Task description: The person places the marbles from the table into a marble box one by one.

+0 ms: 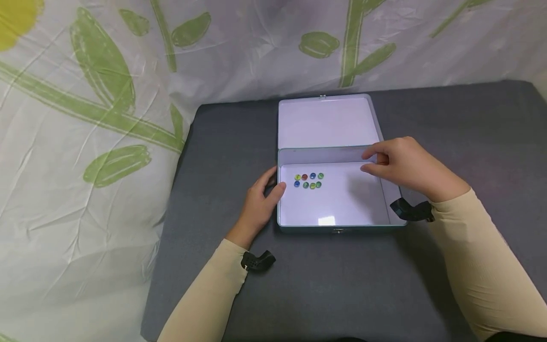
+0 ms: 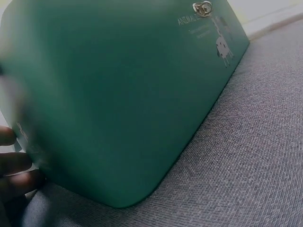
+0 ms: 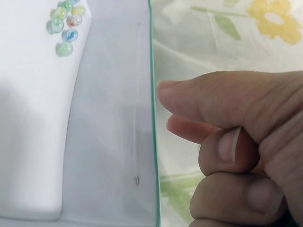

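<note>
A shallow metal box (image 1: 342, 209), white inside and green outside, lies with its lid (image 1: 326, 123) folded back. On the left part of its floor sit several glass marbles (image 1: 313, 185) in green, blue, yellow and red, in two loose rows. My left hand (image 1: 256, 204) rests on the box's left side, the thumb at the rim; in the left wrist view its fingers (image 2: 16, 163) touch the green wall. Above the right part of the box hovers my right hand (image 1: 401, 164), thumb and index finger (image 3: 189, 128) apart with nothing visible between them, the other fingers loosely bent.
A dark grey cloth surface (image 1: 333, 289) lies under the box. Behind it and to the left hangs a white sheet (image 1: 256, 52) printed with green leaves. A metal clasp (image 2: 202, 8) shows on the box's front. Each wrist wears a black camera mount (image 1: 258, 261).
</note>
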The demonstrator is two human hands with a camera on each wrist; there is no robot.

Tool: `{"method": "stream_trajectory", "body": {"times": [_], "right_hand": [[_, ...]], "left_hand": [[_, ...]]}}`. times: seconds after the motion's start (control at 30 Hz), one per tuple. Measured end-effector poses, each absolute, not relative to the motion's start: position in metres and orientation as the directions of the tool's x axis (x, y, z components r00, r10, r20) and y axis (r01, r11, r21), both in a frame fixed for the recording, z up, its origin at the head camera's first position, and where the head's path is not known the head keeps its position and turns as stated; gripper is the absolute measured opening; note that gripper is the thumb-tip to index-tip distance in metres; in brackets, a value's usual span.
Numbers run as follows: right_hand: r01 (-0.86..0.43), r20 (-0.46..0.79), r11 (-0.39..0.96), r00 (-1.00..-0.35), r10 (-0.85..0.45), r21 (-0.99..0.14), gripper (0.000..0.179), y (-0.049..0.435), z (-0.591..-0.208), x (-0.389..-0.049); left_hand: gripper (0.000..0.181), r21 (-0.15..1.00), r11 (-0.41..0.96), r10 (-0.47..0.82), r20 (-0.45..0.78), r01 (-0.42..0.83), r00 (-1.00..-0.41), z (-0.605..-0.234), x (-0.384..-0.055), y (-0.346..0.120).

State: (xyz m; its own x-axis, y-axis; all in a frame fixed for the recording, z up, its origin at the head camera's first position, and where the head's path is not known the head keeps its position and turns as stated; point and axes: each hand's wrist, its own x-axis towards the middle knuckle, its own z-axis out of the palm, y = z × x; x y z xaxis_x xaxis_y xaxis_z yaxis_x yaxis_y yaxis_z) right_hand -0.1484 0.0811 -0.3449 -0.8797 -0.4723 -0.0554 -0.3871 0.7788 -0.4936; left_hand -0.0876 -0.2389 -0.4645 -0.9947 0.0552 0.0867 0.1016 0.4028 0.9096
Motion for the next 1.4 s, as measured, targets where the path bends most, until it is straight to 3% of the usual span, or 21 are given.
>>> {"method": "stream_trajectory", "body": {"times": [0.4,1.03,1.4], "right_hand": [[-0.346,-0.054,0.8,-0.904,-0.424,-0.491,0.017,0.108,-0.353,-0.14],[-0.192,-0.161,0.832,-0.935,-0.317,-0.52,0.03,0.151,-0.356,-0.127],[-0.153,-0.178,0.869,-0.948,-0.263,-0.47,0.035,0.186,-0.367,-0.124]], "left_hand": [[0.06,0.911,0.398,0.054,0.09,0.105,-0.994,-0.466,-0.087,-0.239],[0.061,0.914,0.4,0.049,0.057,0.072,-0.997,-0.463,-0.086,-0.238],[0.06,0.913,0.403,0.053,0.055,0.072,-0.997,-0.462,-0.086,-0.238]]}}
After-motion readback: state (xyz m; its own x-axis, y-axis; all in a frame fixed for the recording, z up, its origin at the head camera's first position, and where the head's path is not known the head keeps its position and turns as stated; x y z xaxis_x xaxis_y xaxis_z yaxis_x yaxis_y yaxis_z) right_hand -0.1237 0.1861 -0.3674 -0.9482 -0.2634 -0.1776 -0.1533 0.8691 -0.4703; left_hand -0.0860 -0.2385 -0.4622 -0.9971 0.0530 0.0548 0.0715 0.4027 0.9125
